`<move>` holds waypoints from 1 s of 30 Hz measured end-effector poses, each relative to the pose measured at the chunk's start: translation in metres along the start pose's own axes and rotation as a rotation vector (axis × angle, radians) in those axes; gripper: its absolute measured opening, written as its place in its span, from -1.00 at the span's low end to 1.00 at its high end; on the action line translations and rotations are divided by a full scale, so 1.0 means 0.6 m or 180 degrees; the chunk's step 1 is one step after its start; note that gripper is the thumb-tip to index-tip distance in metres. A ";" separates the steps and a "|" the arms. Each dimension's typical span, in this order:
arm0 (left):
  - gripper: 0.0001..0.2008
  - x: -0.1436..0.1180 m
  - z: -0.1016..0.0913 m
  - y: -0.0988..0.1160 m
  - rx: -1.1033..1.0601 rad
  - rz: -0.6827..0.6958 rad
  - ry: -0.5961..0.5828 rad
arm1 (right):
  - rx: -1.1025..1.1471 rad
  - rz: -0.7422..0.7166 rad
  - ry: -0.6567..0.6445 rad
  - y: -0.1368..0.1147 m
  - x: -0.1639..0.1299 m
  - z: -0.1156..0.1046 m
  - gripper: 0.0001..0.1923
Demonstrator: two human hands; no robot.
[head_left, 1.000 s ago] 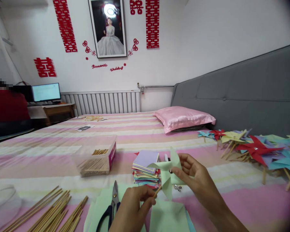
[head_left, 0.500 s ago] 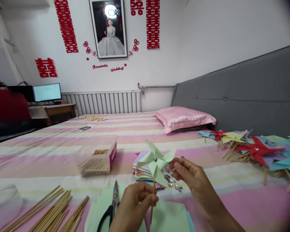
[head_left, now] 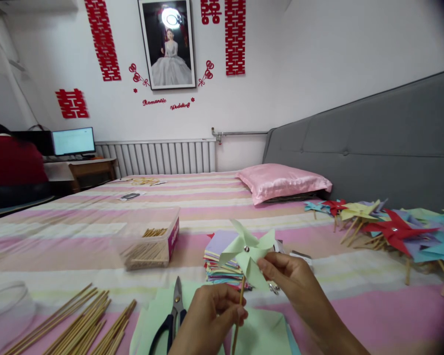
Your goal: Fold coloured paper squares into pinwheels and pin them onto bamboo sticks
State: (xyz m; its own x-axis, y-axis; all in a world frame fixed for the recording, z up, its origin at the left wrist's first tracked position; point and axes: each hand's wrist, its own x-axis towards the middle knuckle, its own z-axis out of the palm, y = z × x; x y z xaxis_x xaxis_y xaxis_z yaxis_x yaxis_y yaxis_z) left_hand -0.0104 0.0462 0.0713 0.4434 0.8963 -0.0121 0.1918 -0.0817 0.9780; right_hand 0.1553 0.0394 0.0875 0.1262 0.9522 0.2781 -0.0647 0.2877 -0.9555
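A pale green paper pinwheel [head_left: 248, 250] on a thin wooden stick stands upright in front of me. My left hand [head_left: 212, 320] pinches the stick just below the paper. My right hand [head_left: 298, 286] sits to the right of the pinwheel, fingertips touching its lower right blade. Behind the pinwheel lies a stack of coloured paper squares [head_left: 221, 259]. Pale green sheets [head_left: 261, 335] lie under my hands on the striped bed.
Scissors [head_left: 172, 315] lie left of my hands, bamboo sticks [head_left: 77, 328] further left, and a clear box of sticks [head_left: 148, 244] behind. Finished pinwheels [head_left: 392, 229] pile up at the right by the grey headboard. A pink pillow [head_left: 283, 181] lies behind. A person in red [head_left: 11, 170] sits far left.
The pinwheel was first bent over between my hands, then stood upright on its stick. It has since shifted slightly right, and my right hand has closed in on its lower blade.
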 end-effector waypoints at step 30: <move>-0.91 0.003 0.011 -0.005 0.0162 0.0009 -0.0149 | 0.1156 0.0355 0.0280 0.006 -0.002 0.006 -0.68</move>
State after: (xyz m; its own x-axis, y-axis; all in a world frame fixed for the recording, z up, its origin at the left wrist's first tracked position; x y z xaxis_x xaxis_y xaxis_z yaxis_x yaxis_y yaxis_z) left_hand -0.0044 0.0449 0.0667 0.4842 0.8747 -0.0202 0.2342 -0.1073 0.9663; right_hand 0.1511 0.0399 0.0841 0.1819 0.9718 0.1499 -0.4271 0.2153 -0.8782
